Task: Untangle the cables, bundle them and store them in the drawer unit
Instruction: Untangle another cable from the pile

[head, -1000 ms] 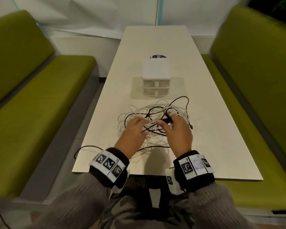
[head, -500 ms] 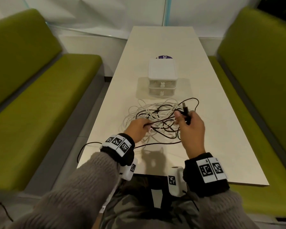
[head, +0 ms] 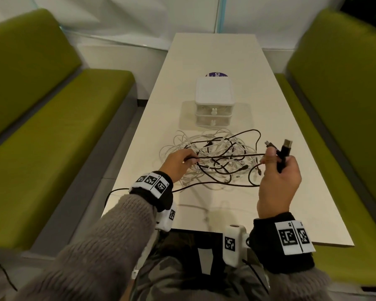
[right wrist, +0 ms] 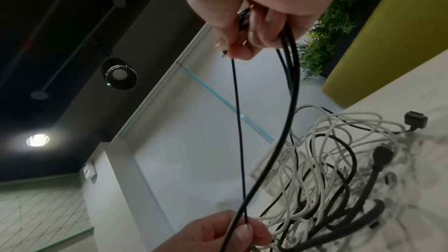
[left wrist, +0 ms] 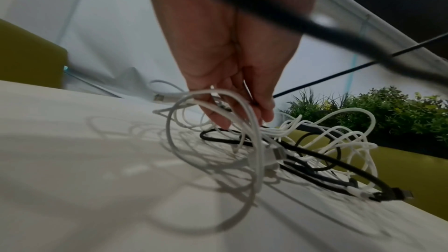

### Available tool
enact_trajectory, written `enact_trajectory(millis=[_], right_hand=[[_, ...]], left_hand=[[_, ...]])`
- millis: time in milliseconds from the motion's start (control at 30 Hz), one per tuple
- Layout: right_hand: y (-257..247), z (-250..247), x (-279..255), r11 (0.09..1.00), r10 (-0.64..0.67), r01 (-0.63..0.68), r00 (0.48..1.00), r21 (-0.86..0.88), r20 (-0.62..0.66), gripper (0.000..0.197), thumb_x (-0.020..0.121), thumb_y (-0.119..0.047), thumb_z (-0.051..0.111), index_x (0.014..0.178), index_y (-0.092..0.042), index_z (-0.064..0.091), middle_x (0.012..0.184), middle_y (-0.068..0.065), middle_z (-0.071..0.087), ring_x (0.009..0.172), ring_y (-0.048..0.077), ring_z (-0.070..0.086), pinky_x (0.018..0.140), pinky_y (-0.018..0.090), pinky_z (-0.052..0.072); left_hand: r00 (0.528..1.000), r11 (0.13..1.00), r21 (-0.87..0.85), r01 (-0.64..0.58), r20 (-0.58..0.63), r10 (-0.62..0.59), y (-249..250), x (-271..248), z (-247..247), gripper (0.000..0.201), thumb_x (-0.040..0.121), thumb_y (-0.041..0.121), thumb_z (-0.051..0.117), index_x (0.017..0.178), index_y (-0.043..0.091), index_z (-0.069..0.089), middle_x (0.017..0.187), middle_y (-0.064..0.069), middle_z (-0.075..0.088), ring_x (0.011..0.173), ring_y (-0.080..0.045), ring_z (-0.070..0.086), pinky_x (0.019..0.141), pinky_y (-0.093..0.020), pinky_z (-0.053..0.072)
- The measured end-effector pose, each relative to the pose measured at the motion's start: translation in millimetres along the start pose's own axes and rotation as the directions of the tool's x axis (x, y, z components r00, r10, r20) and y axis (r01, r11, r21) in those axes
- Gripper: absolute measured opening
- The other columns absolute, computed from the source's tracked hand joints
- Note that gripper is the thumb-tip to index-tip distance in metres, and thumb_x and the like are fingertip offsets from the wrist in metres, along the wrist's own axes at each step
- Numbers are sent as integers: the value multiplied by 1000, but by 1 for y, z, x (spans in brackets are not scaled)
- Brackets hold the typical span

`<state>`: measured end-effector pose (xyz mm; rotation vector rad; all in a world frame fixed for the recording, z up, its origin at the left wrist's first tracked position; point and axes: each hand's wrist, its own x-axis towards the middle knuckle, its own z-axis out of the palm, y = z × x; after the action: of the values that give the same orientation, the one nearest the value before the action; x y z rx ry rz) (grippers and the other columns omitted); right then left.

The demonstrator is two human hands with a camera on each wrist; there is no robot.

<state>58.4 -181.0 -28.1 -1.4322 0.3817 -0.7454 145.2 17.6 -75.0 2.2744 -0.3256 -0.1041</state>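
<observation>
the task is only at its beginning. the right hand (head: 278, 181) grasps the plug ends of a thin black cable (head: 226, 156), raised above the table (head: 302, 192). the left hand (head: 178, 164) pinches this cable near the tangle (head: 215, 153) of smooth white and black cords. both drawers of the white plastic drawer unit (head: 214, 101) look closed; nothing is bundled.

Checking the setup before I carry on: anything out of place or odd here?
One black cable loops over the table's near-left edge and hangs off it. The rest of the tangled cables sit on top, and the drawer unit stands square, both drawers closed.
</observation>
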Motion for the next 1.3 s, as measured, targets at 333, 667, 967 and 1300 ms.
enact_trajectory(millis=[333,667,967,1300], right_hand=[[13,25,-7,978,182,-143,941,-154,284,42,74,-42,76,100,-13,64,91,-5,66,81,7,61,69,14,45],[32,73,-16,951,198,-72,888,-300,414,18,86,-25,69,88,-8,73,75,3,68,75,18,64,72,29,48],[19,64,-15,970,174,-106,929,-217,326,4,85,-20,70,87,-16,70,75,-6,65,78,12,62,76,22,47],[8,43,-26,988,151,-156,972,15,178,8,84,-9,70,81,-16,68,73,-11,65,65,-12,57,68,6,44]], left_hand=[[998,934,-356,-21,40,38,9,-4,-12,12,90,4,56,100,-2,61,91,-6,65,80,-1,58,79,-14,43],[990,918,-387,-89,70,126,15,-17,-10,19,86,13,62,78,30,63,75,21,63,77,1,55,74,-7,40],[993,993,-75,-92,-88,85,19,-11,-2,13,86,8,63,99,12,65,94,-1,64,73,-1,54,65,0,36],[978,987,3,-161,-137,160,20,-2,1,20,83,-4,58,95,11,63,90,3,58,72,-2,50,69,-2,36]])
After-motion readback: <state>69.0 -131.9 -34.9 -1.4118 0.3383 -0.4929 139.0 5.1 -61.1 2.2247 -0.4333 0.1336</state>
